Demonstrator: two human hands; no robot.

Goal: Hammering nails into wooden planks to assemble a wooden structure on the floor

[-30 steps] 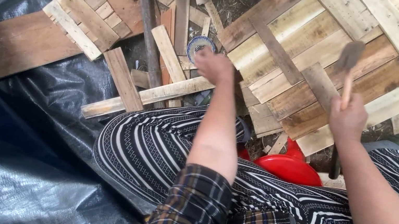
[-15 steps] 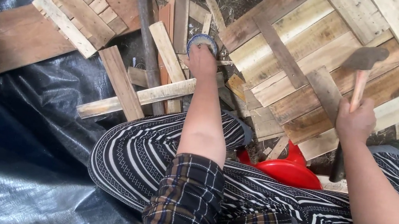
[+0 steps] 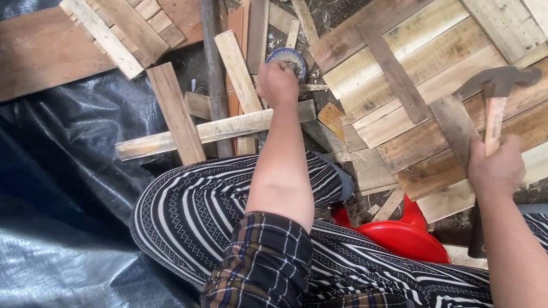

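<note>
My right hand (image 3: 496, 165) grips the wooden handle of a claw hammer (image 3: 497, 90), its dark head raised above a wooden pallet panel (image 3: 438, 70). My left hand (image 3: 277, 83) reaches forward to a small round tin (image 3: 290, 58) with a blue rim that sits on the ground among wood offcuts; the fingers are bent at its near edge, and whether they hold anything is hidden. A long pale slat (image 3: 205, 133) lies across just below that hand.
Loose wood strips (image 3: 175, 110) and a small nailed board panel (image 3: 117, 15) lie at the left on black plastic sheeting (image 3: 12, 209). A dark metal rod (image 3: 211, 43) runs down the middle. A red stool (image 3: 406, 235) shows between my striped trouser legs.
My left hand has stretched further forward onto the round tin. The right hand has lifted the hammer and swung its head to the right over the pallet panel.
</note>
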